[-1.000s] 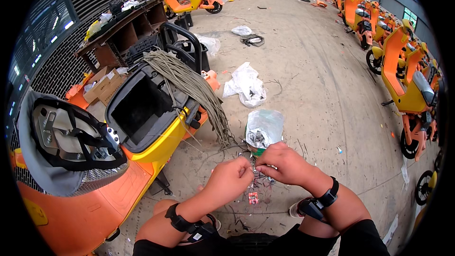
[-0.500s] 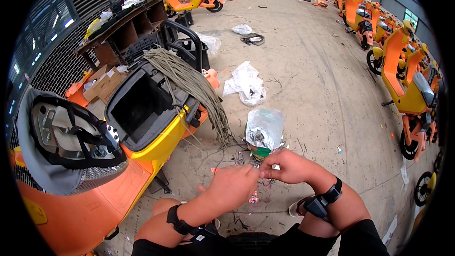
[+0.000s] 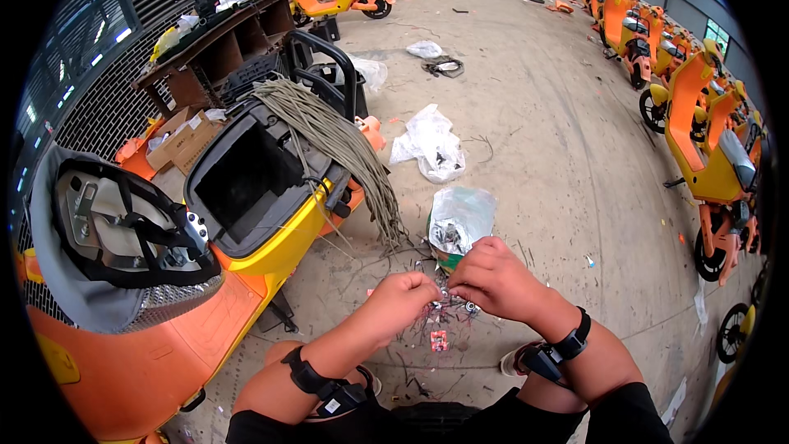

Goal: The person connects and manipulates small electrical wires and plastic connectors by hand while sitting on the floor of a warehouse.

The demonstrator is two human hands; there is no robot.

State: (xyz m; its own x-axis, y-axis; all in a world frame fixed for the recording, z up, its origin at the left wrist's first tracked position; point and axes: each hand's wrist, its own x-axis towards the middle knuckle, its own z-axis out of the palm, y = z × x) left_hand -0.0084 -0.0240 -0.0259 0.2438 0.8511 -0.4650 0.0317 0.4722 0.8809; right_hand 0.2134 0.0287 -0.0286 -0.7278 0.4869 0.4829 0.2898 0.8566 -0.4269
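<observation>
Low over the littered floor, my left hand (image 3: pixel 401 306) is closed in a pinch, its fingertips toward the right hand. My right hand (image 3: pixel 497 281) is also closed, fingers bent down, a small gap away from the left. Whatever is between the fingers is too small to make out. Below and between the hands lie thin dark wires and small metal bits (image 3: pixel 470 307). A small red-and-white packet (image 3: pixel 439 340) lies on the floor nearer to me. Just beyond the right hand stands an open bag with a silvery inside and green lower part (image 3: pixel 463 212).
On the left, a yellow-orange scooter (image 3: pixel 283 248) has its seat (image 3: pixel 123 222) tipped up and its storage box open. A bundle of grey-green cables (image 3: pixel 329 136) drapes over it. White plastic (image 3: pixel 429 144) lies ahead. Rows of scooters (image 3: pixel 699 131) line the right side.
My hands have come apart slightly, the left shifting left. My right hand has turned and risen a little over the bag's near side. The red-and-white packet shows more fully.
</observation>
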